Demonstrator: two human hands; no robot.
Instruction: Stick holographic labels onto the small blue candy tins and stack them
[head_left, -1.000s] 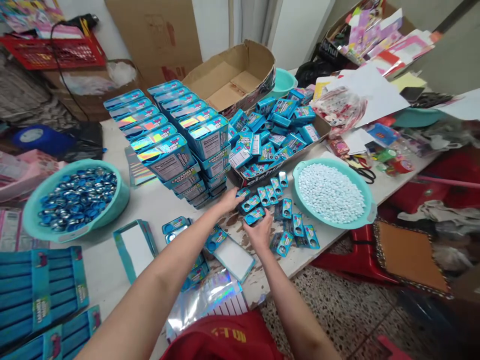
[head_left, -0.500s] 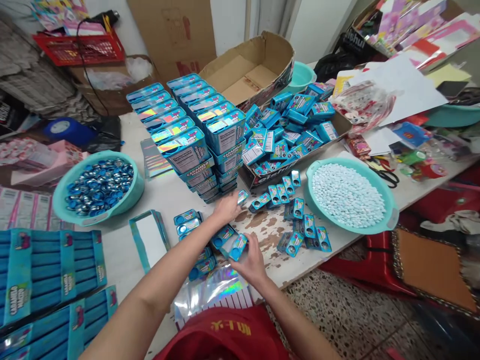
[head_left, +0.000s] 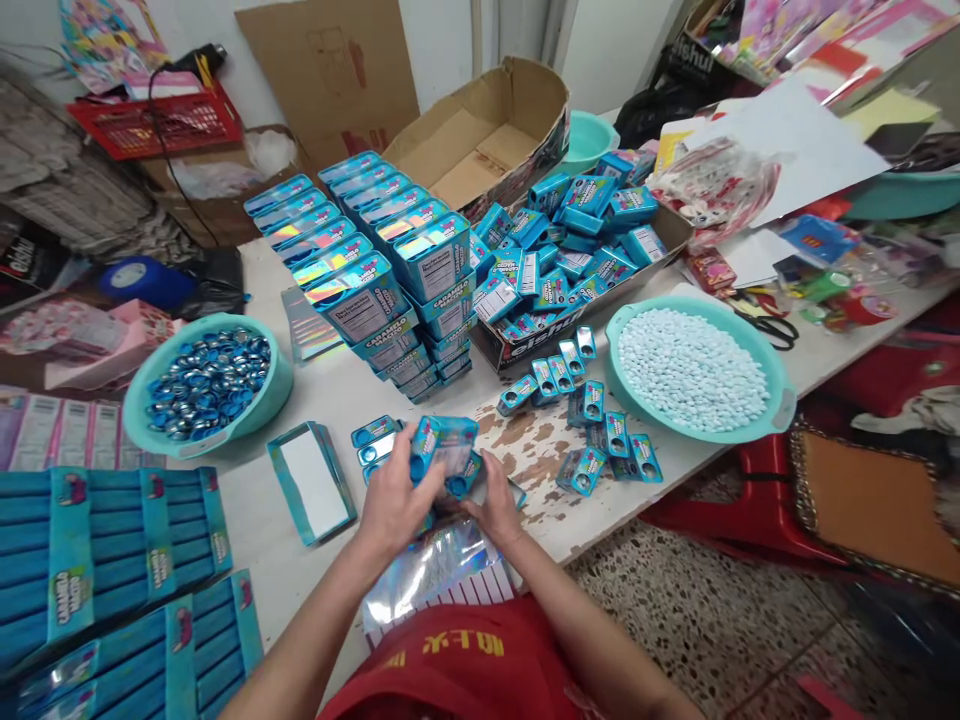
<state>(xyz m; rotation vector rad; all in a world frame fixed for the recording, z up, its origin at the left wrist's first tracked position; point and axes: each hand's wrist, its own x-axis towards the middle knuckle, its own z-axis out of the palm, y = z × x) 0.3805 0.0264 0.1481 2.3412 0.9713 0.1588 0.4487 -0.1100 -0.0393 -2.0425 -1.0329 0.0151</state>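
Note:
My left hand (head_left: pixel 394 500) is closed around a small blue candy box (head_left: pixel 444 438), lifted and tilted over the table's front part. Close to its right, my right hand (head_left: pixel 496 505) has its fingers bent on another small box (head_left: pixel 465 476), which is largely hidden behind the hands. More small boxes (head_left: pixel 375 432) with round windows stand in a row, partly covered by my left hand. An open blue display box (head_left: pixel 311 485) with a white bottom lies to the left. Several windowed boxes (head_left: pixel 583 470) are spread to the right of my hands.
A turquoise basin (head_left: pixel 281 400) of shiny blue caps is at the left, another basin (head_left: pixel 784 408) of white candies at the right. Stacked display boxes (head_left: pixel 360 310) and a carton (head_left: pixel 525 348) of small boxes stand behind. Holographic sheets (head_left: pixel 435 570) lie at the front edge.
My left hand has drawn back toward me from the far small boxes and now holds a box up. My right hand stays near the same spot, its box now more hidden.

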